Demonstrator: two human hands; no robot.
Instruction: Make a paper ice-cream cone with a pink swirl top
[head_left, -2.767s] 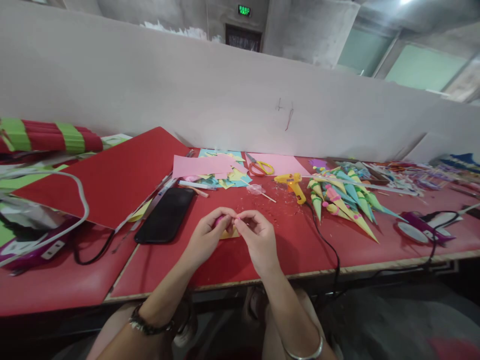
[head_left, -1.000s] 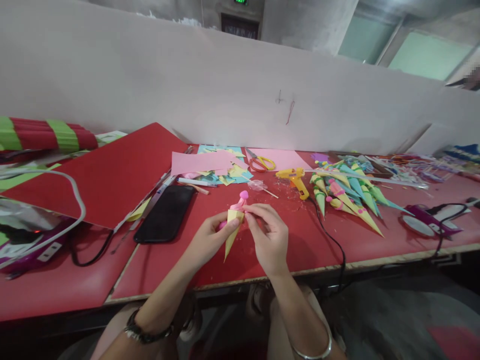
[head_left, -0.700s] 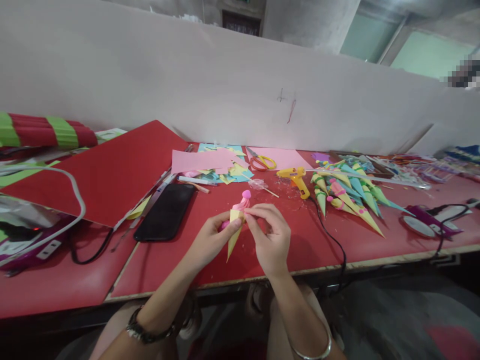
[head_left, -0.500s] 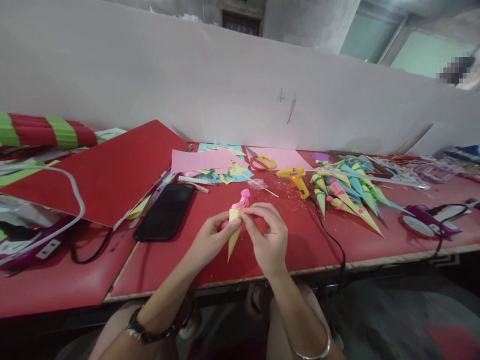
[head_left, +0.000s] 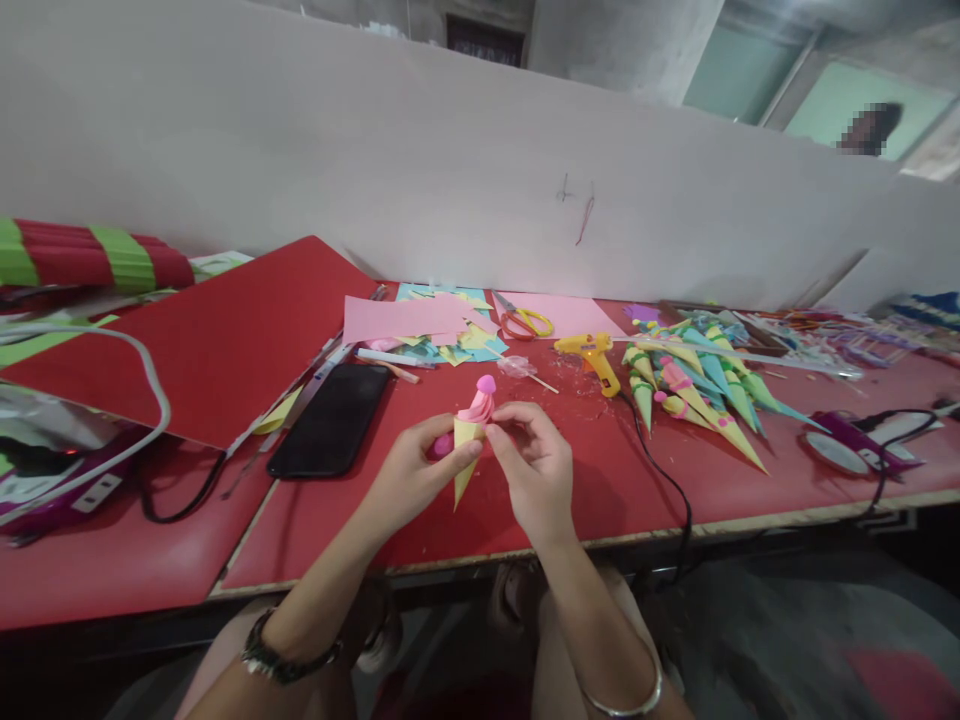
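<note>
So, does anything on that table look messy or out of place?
Yes. Clear glue bits are scattered on the table beside the glue gun, and paper scraps lie in a loose heap. The cone in both hands looks intact.

One head-worn camera looks forward and down from the seated person's position, facing the pale partition wall (head_left: 450, 190). It sits close above the red table (head_left: 615, 490), with no second view
</note>
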